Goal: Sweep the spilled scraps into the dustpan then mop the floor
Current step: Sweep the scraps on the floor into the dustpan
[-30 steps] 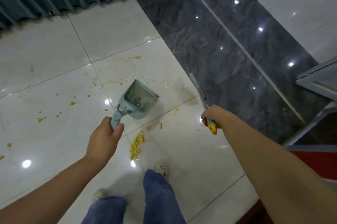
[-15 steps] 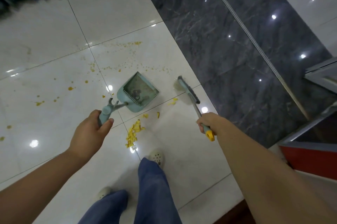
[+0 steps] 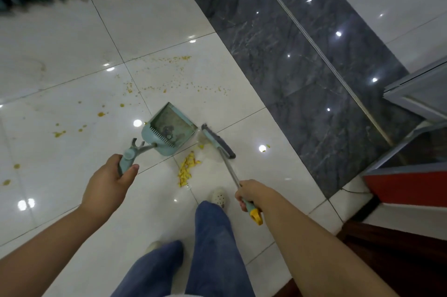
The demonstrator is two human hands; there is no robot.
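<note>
Since the earlier frame, the broom head (image 3: 218,142) has been drawn in and is set just beside the right wall of the dustpan (image 3: 169,131), which is rested on the floor (image 3: 72,84). The dustpan handle is gripped by the left hand (image 3: 108,181), fingers curled round it, thumb laid along its side. The broom shaft is held in the right hand (image 3: 251,194), fingers closed about it above the yellow cap (image 3: 256,215). A pile of scraps (image 3: 185,172) is seen just on the near side of pan and broom head; finer crumbs (image 3: 179,58) are scattered toward the floor's curtained edge.
</note>
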